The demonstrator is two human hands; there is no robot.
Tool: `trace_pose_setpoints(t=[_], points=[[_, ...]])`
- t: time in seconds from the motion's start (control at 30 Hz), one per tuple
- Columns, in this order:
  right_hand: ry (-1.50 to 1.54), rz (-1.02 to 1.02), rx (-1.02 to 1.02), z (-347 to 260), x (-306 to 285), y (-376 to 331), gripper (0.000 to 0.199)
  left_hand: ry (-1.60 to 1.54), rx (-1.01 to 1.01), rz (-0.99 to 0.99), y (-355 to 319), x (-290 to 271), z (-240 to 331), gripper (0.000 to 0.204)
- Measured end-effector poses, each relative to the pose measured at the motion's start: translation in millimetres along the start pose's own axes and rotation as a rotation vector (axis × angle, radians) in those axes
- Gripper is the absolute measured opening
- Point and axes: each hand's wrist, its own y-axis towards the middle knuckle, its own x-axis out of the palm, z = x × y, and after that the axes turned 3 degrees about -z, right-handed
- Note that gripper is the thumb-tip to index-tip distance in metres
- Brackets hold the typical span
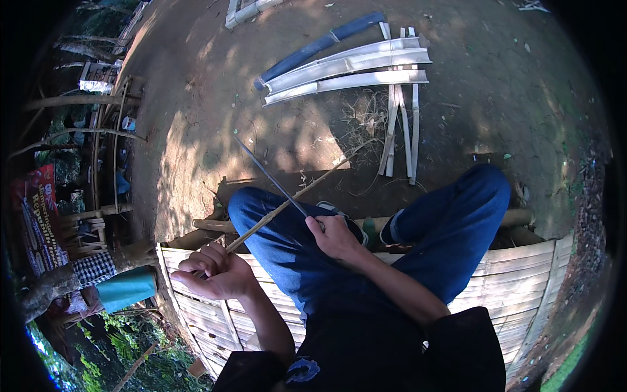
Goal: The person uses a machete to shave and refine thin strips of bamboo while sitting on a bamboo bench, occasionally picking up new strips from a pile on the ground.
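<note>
In my right hand (333,236) is a knife (271,178) with a long, thin blade that points away and to the left; my fingers wrap its handle and mostly hide it. My left hand (219,269) is closed around the near end of a thin bamboo strip (261,223). The strip slants up to the right across my left thigh, its far tip over a pile of fibrous shavings (367,119). Blade and strip cross just above my left knee; whether they touch, I cannot tell.
I sit on a bamboo slat bench (516,277). Split bamboo halves (346,63) and a dark bamboo pole (320,46) lie on the dirt ground ahead, over narrow bamboo strips (406,130). A teal cloth (127,289) and a red banner (36,219) are at the left.
</note>
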Motion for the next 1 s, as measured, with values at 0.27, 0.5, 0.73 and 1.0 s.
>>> trace_pose_setpoints(t=[0.27,0.5,0.73,1.0], points=[[0.159,0.024,0.016,15,8,12,0.059,-0.116,-0.041,-0.177,23,-3,-10,0.058],[0.139,0.034,-0.295,-10,3,-8,0.048,-0.283,-0.103,-0.487,10,-9,0,0.065],[0.164,-0.008,-0.161,-20,8,-12,0.046,-0.330,-0.180,-0.394,24,-12,-3,0.056],[0.084,0.084,-0.231,-19,4,-13,0.047,-0.315,-0.146,-0.403,15,-8,-2,0.051]])
